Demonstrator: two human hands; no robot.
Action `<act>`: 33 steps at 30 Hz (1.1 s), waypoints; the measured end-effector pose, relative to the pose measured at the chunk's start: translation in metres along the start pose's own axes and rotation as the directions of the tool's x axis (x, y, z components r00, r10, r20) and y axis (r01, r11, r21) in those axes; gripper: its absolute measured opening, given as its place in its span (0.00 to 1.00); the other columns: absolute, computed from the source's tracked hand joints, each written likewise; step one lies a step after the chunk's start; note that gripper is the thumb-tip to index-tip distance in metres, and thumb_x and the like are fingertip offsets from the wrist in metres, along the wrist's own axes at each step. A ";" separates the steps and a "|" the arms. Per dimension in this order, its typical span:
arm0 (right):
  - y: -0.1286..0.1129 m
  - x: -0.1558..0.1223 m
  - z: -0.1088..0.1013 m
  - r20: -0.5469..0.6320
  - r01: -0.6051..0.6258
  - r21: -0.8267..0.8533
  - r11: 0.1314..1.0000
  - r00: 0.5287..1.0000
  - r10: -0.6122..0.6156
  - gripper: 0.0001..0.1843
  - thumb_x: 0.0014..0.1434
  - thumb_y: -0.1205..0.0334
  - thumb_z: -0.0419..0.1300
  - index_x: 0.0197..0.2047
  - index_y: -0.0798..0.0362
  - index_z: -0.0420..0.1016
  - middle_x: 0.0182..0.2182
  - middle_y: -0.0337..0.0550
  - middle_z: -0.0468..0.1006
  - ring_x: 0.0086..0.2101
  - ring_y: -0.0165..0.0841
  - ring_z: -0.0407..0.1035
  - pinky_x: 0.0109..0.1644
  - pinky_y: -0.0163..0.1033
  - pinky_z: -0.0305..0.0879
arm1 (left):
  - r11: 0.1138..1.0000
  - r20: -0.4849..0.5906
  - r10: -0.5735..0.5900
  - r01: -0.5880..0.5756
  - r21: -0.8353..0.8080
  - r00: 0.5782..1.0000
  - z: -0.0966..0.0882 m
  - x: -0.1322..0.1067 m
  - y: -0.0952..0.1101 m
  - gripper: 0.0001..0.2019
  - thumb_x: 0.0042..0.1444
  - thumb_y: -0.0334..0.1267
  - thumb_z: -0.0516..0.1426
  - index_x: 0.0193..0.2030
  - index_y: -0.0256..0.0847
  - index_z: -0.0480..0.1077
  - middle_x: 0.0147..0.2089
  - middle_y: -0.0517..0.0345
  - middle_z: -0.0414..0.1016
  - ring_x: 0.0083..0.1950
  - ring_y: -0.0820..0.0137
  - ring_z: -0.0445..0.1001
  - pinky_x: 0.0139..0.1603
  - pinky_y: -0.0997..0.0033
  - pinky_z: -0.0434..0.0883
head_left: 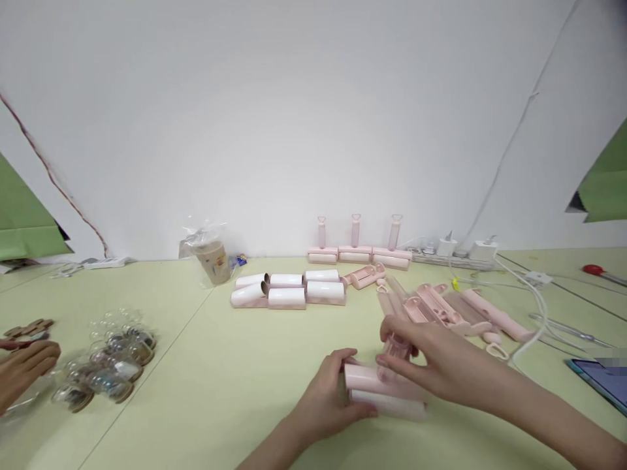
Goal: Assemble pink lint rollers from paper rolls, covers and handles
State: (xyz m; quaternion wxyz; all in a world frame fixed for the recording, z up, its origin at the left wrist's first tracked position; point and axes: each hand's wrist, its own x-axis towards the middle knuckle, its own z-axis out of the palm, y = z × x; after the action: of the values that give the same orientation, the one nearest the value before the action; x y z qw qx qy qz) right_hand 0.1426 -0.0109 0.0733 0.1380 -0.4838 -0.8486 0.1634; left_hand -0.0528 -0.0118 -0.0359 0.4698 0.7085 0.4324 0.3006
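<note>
My left hand (329, 391) is closed round the left end of a pink lint roller case (386, 391) that lies on the pale green table (220, 391) in front of me. My right hand (431, 356) reaches over the case from the right. Its fingers pinch a pink translucent roller handle (394, 349) just above the case. Behind my right hand lies a heap of several more pink handles and covers (450, 310).
Several white rolls (289, 290) lie in rows mid-table, with three assembled pink rollers (356, 251) standing by the wall. A bagged paper cup (211, 258), a power strip (455, 254) with cables, a phone (605, 382) and clear round cases (110, 365) are around. Another person's hand (22, 375) is at the left edge.
</note>
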 end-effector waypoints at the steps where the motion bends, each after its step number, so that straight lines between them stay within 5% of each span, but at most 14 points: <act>1: -0.004 0.002 0.003 -0.012 -0.017 -0.033 0.999 1.000 0.017 0.09 0.58 0.54 0.49 0.31 0.49 0.60 0.23 0.38 0.72 0.24 0.34 0.66 0.25 0.36 0.57 | 1.000 -0.004 -0.009 0.009 -0.004 1.000 0.000 0.000 0.000 0.36 0.38 0.39 0.64 0.55 0.39 0.54 0.53 0.49 0.60 0.54 0.61 0.60 0.54 0.63 0.58; 5: -0.013 0.001 0.014 -0.077 -0.054 -0.009 0.999 0.996 0.053 0.08 0.58 0.55 0.49 0.34 0.49 0.62 0.24 0.39 0.73 0.25 0.35 0.67 0.26 0.37 0.58 | 0.999 -0.002 -0.022 0.022 -0.026 1.000 0.000 0.000 0.001 0.35 0.40 0.38 0.63 0.55 0.39 0.53 0.54 0.49 0.60 0.54 0.62 0.60 0.55 0.63 0.58; 9: 0.023 -0.015 0.005 -0.132 -0.065 0.291 0.954 0.985 0.107 0.22 0.56 0.51 0.52 0.53 0.45 0.57 0.35 0.40 0.76 0.33 0.34 0.70 0.34 0.37 0.64 | 0.997 0.015 -0.071 0.071 -0.016 0.997 0.000 -0.003 0.002 0.35 0.41 0.35 0.60 0.56 0.40 0.51 0.52 0.50 0.62 0.52 0.62 0.62 0.54 0.64 0.58; 12: 0.076 -0.035 -0.015 -0.312 -0.200 0.116 0.973 0.923 0.227 0.17 0.59 0.49 0.45 0.40 0.49 0.69 0.33 0.42 0.75 0.32 0.34 0.70 0.33 0.37 0.63 | 0.998 -0.077 -0.056 0.058 0.024 0.996 -0.004 -0.004 0.009 0.40 0.36 0.31 0.60 0.58 0.41 0.48 0.56 0.49 0.57 0.55 0.59 0.59 0.56 0.61 0.56; 15: 0.116 -0.052 -0.027 -0.328 -0.264 -0.032 0.964 0.914 0.240 0.16 0.57 0.52 0.47 0.28 0.51 0.71 0.27 0.45 0.75 0.27 0.38 0.67 0.30 0.40 0.59 | 0.992 -0.252 0.113 -0.094 0.085 0.961 -0.015 0.005 0.030 0.40 0.37 0.33 0.59 0.59 0.44 0.46 0.60 0.49 0.51 0.62 0.57 0.49 0.60 0.56 0.49; 20: 0.128 -0.055 0.000 -0.217 -0.169 -0.054 0.984 0.964 0.153 0.08 0.51 0.56 0.53 0.29 0.49 0.70 0.28 0.41 0.74 0.31 0.38 0.67 0.33 0.38 0.59 | 0.944 -0.126 0.297 -0.311 -0.114 0.947 -0.019 0.040 0.073 0.41 0.41 0.40 0.62 0.59 0.47 0.44 0.58 0.49 0.58 0.62 0.59 0.52 0.60 0.55 0.47; 22: 0.133 -0.053 0.018 -0.201 -0.166 -0.038 0.985 0.967 0.155 0.06 0.51 0.58 0.54 0.31 0.49 0.68 0.27 0.39 0.73 0.28 0.36 0.67 0.29 0.36 0.59 | 0.922 -0.051 0.290 -0.293 -0.254 0.956 -0.008 0.052 0.079 0.39 0.41 0.38 0.63 0.58 0.46 0.47 0.49 0.52 0.68 0.56 0.62 0.62 0.57 0.58 0.55; 24: 0.145 -0.052 0.030 -0.198 -0.188 -0.028 0.982 0.964 0.179 0.05 0.51 0.59 0.53 0.30 0.50 0.66 0.24 0.39 0.71 0.25 0.35 0.66 0.26 0.36 0.58 | 0.901 0.039 0.227 -0.194 -0.388 0.973 0.007 0.058 0.077 0.24 0.46 0.39 0.59 0.50 0.41 0.58 0.28 0.60 0.73 0.37 0.67 0.73 0.45 0.62 0.66; 26: 0.160 -0.053 0.030 -0.194 -0.210 -0.030 0.977 0.960 0.200 0.06 0.52 0.59 0.52 0.28 0.51 0.64 0.22 0.40 0.71 0.23 0.35 0.66 0.25 0.36 0.59 | 0.885 0.106 0.148 -0.084 -0.458 0.983 0.020 0.061 0.072 0.11 0.49 0.42 0.55 0.34 0.36 0.67 0.11 0.68 0.61 0.16 0.75 0.65 0.25 0.72 0.68; 28: 0.168 -0.055 0.019 -0.241 -0.211 0.065 0.975 0.945 0.220 0.08 0.53 0.56 0.52 0.33 0.51 0.65 0.25 0.42 0.72 0.25 0.36 0.68 0.27 0.38 0.63 | 0.881 0.110 0.102 -0.039 -0.472 0.989 0.028 0.062 0.068 0.13 0.47 0.44 0.55 0.21 0.36 0.65 0.05 0.72 0.52 0.08 0.80 0.52 0.12 0.79 0.58; 31: 0.147 -0.053 -0.005 -0.327 -0.088 0.444 0.892 0.911 0.253 0.26 0.52 0.50 0.56 0.53 0.47 0.58 0.35 0.45 0.74 0.36 0.40 0.70 0.38 0.41 0.67 | 0.875 0.072 0.098 -0.051 -0.482 0.993 0.031 0.063 0.067 0.15 0.43 0.47 0.57 0.18 0.37 0.64 0.05 0.72 0.51 0.06 0.82 0.48 0.08 0.81 0.50; 33: 0.112 -0.045 -0.016 -0.278 -0.031 0.631 0.775 0.924 0.263 0.26 0.49 0.49 0.60 0.51 0.46 0.65 0.39 0.47 0.75 0.43 0.44 0.68 0.44 0.43 0.66 | 0.867 0.071 0.097 -0.049 -0.496 0.993 0.031 0.064 0.067 0.17 0.42 0.49 0.57 0.16 0.38 0.63 0.05 0.72 0.51 0.06 0.83 0.47 0.08 0.81 0.49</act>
State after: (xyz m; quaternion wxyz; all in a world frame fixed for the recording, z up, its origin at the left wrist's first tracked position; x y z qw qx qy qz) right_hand 0.2581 0.0066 0.0379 0.4236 -0.4991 -0.6688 0.3523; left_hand 0.0237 0.0206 0.0156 0.6431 0.5943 0.2917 0.3850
